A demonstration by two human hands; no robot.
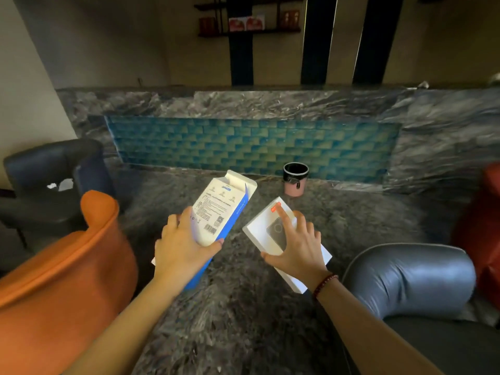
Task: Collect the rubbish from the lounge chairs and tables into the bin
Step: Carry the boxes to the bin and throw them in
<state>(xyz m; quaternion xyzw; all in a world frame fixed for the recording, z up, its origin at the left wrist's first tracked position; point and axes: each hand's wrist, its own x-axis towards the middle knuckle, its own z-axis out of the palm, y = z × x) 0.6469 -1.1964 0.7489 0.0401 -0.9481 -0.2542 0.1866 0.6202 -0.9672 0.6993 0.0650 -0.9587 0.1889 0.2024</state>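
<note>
**Two boxes in hand, bin ahead**

Both hands are busy with packaging, likely so that one trip clears it all. The left hand (pixel 178 247) grips the blue-and-white box (pixel 221 209) by its lower half, its top flap open. The logo seems to read "Anker", above a barcode and QR code. The right hand (pixel 297 247) lies with fingers spread across the white box (pixel 257 226); its orange-red tag is illegible. The pink bin (pixel 295 182) stands just above the boxes, mid-frame. White scraps (pixel 63 184) wait on the dark chair (pixel 48 169) at left.
</note>
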